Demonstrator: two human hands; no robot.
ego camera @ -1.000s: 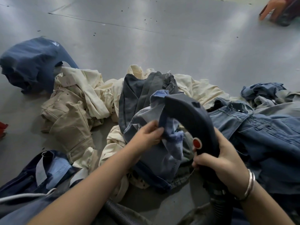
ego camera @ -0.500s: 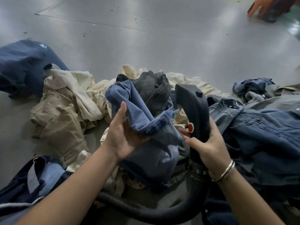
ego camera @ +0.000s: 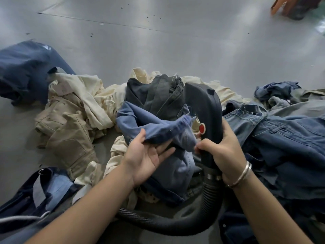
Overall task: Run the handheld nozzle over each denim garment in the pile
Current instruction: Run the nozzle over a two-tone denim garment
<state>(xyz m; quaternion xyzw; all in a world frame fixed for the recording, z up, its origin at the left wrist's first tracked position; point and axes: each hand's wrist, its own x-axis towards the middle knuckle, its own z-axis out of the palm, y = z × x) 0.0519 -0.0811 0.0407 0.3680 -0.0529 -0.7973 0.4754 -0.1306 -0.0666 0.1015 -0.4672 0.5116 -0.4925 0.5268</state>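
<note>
Left fingers [ego camera: 163, 150]: loosely spread, palm up, cradling the blue denim leg [ego camera: 151, 127].
Right fingers [ego camera: 202, 147]: wrapped round the black nozzle [ego camera: 205, 110], touching the frayed hem.
Hose [ego camera: 158, 221]: loops across the floor.

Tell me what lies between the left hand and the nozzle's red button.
In the head view, a fold of the light blue denim garment, draped over the left hand, spans toward the red button.

We note two bare forearms with no sleeves in view, left hand [ego camera: 147, 155] unadorned, right hand [ego camera: 223, 148] with thin silver bangles [ego camera: 241, 175] at the wrist, lower right of frame.
</note>
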